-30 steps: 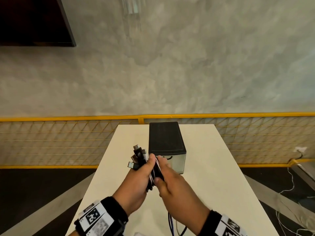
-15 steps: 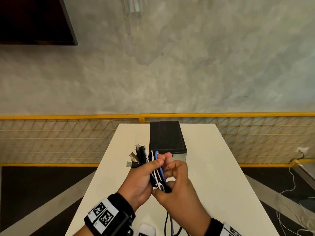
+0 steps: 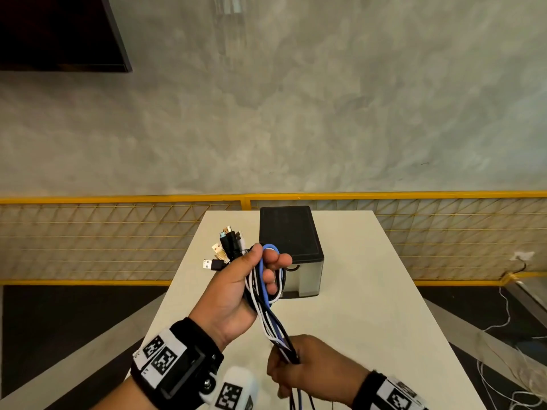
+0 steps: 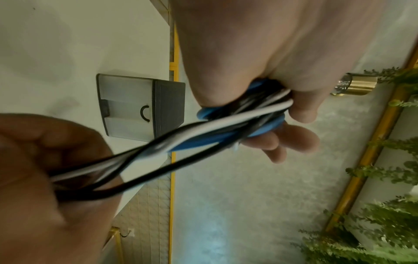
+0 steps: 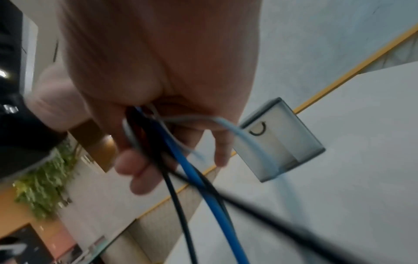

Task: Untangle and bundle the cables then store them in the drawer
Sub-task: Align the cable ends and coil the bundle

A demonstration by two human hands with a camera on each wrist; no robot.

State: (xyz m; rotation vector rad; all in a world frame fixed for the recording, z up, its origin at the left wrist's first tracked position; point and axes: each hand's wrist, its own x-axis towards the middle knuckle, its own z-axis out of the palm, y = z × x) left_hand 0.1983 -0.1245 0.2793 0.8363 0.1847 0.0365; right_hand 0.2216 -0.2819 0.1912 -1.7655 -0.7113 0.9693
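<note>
Left hand (image 3: 236,287) grips the looped cables (image 3: 268,294) (blue, white, black); right hand (image 3: 307,365) clenches their trailing strands.

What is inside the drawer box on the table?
The drawer box sits shut on the white table. Its frosted front shows no clear contents; the inside is hidden. The cables are outside it, held by the left hand and right hand.
</note>
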